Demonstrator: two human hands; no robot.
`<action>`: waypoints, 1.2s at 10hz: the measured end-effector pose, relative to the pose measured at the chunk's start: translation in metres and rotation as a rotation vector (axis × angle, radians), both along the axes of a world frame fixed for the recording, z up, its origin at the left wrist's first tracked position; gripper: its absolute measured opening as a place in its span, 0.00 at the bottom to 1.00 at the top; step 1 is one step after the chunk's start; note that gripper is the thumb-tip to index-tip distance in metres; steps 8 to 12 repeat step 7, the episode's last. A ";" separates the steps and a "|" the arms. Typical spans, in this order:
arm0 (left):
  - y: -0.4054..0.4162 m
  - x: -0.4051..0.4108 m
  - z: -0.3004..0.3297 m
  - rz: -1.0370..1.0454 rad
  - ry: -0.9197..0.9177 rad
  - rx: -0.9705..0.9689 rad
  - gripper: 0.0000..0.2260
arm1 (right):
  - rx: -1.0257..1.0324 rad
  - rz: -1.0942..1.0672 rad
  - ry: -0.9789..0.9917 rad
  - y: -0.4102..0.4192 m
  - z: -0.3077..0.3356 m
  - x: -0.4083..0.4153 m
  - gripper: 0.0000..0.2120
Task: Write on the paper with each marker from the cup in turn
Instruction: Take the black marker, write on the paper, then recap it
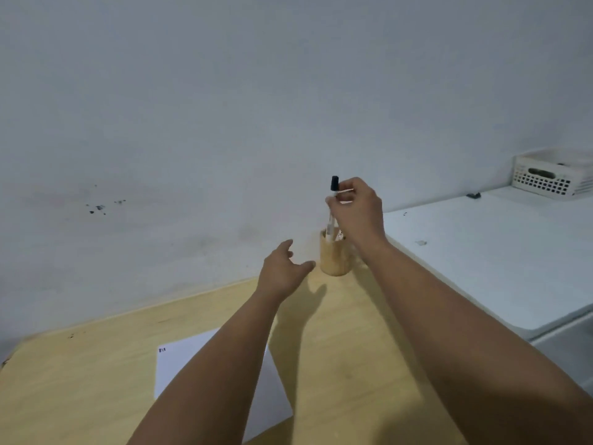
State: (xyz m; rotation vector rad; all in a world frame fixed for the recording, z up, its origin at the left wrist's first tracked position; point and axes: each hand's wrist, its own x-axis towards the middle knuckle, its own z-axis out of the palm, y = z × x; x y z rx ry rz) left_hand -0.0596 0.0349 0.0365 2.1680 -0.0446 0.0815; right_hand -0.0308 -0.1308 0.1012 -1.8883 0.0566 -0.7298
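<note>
While the paper [179,364] carries one small mark at its 11 o'clock corner, we judge the task early: right hand [356,210] fingers [330,200] pinch a black-capped marker [332,203] above the cup [335,258]; left hand [282,271] is released.

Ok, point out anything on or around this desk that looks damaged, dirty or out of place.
Dark ink-like specks stain the wall left of the wooden cup. A small dark mark sits in the paper's corner. Nothing is spilled or toppled.
</note>
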 end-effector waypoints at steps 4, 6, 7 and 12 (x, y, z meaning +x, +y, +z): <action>-0.069 0.071 -0.047 -0.106 -0.029 -0.047 0.39 | -0.146 -0.014 0.168 -0.029 -0.056 0.065 0.12; -0.088 0.065 -0.053 -0.086 -0.040 -0.244 0.20 | -0.430 0.008 0.243 -0.025 -0.081 0.069 0.18; -0.083 0.074 -0.059 -0.081 -0.061 -0.250 0.20 | -0.430 0.007 0.268 -0.023 -0.077 0.070 0.26; -0.083 0.074 -0.059 -0.081 -0.061 -0.250 0.20 | -0.430 0.007 0.268 -0.023 -0.077 0.070 0.26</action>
